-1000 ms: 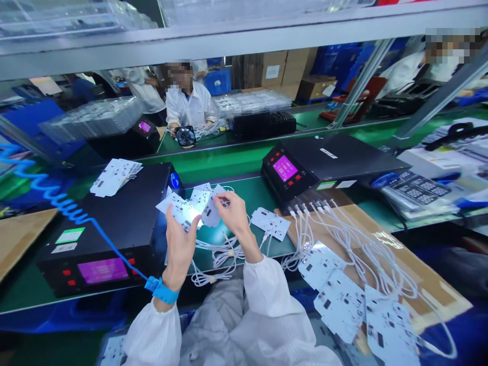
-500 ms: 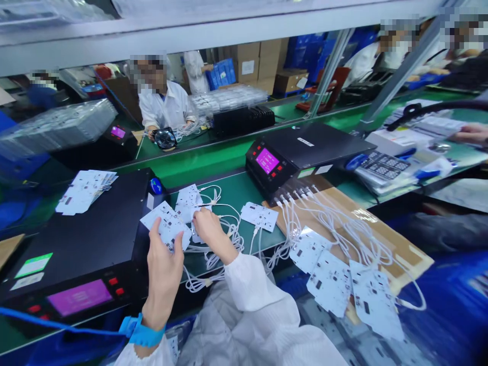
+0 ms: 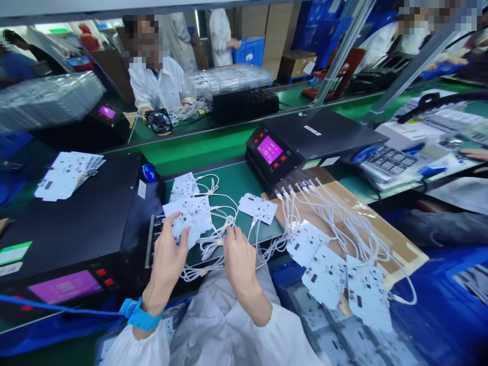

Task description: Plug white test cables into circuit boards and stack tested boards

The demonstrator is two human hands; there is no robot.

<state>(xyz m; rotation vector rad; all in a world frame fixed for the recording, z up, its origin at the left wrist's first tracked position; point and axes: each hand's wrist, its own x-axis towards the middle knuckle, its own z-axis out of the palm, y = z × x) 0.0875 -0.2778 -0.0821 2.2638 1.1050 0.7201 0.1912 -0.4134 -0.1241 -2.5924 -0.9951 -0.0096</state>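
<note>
A white circuit board (image 3: 185,216) is held between the thumb and fingers of my left hand (image 3: 168,254), which wears a blue wrist strap (image 3: 140,314). My right hand (image 3: 240,254) is closed, with its fingertips at the white cables (image 3: 219,239); what it pinches is too small to make out. Behind the held board lies another white board (image 3: 184,186) with a cable plugged in. To the right of my hands a single board (image 3: 258,208) rests on the green bench, also cabled.
Black testers with pink screens stand left (image 3: 76,218) and right (image 3: 312,137). A stack of boards (image 3: 66,175) tops the left one. More boards (image 3: 326,274) lie at the right by brown cardboard (image 3: 404,254). A person (image 3: 160,84) sits across the bench.
The view has shifted slightly. My left hand and its board have moved right, over the boards on the bench. My right hand has drawn back from the rear boards toward the cables.
</note>
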